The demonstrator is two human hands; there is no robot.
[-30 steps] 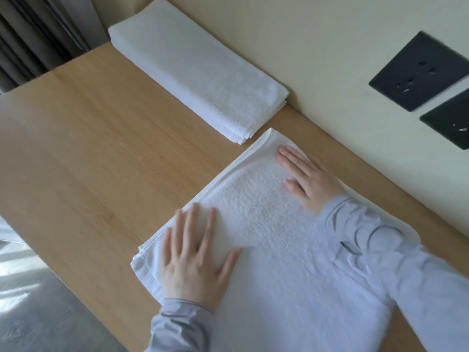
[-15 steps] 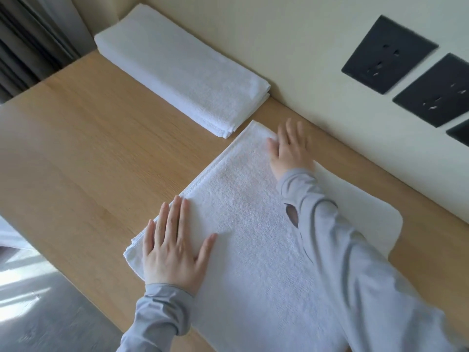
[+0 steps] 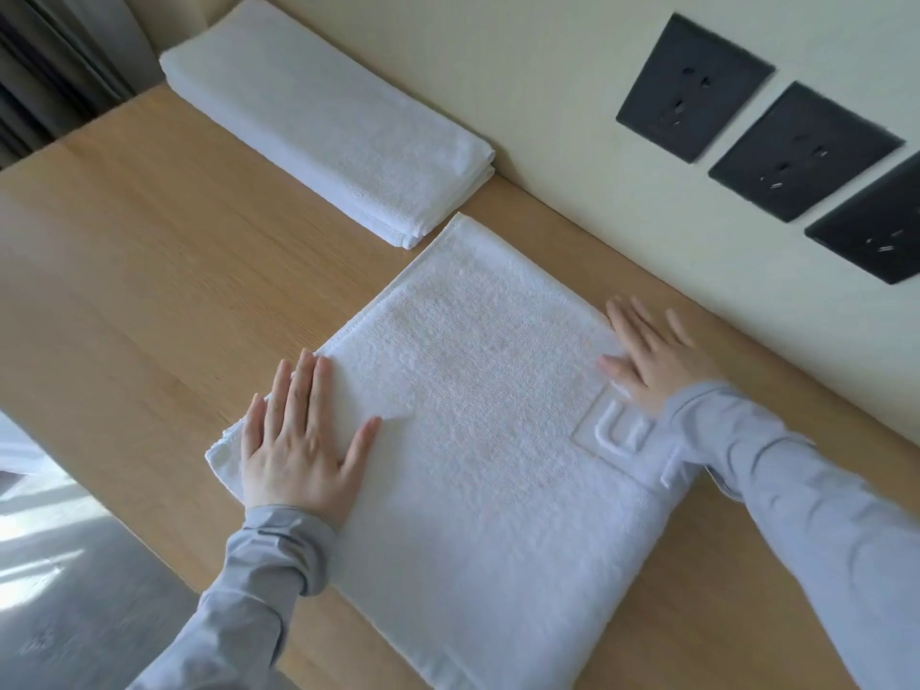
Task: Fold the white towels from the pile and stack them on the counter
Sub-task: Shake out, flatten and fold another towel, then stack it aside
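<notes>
Far left of the frame: dark curtain folds (image 3: 45,67) in the upper corner, grey floor (image 3: 74,590) below the counter edge. Pale wood counter (image 3: 149,271) across the middle, bare grain on its left part. Upper left, against the wall: stack of folded towels (image 3: 328,117), long and narrow, edges fairly even. Centre and lower centre: towel being folded (image 3: 478,400), lying flat in layers, its far corner just beside the stack's near end. Left hand (image 3: 301,440) pressed flat on the towel's left corner, fingers spread and straight, gripping nothing. Right hand (image 3: 657,356) flat on the towel's right edge, fingers extended, likewise grasping nothing; slightly blurred. Raised lettering (image 3: 632,440) near that wrist.

Likely risks: layers at the left corner sliding apart under a sideways smoothing push, giving a crooked fold; the far corner nudging the stack if pushed further up.

Right of the frame: cream wall (image 3: 547,92) with three black socket plates (image 3: 801,151).
</notes>
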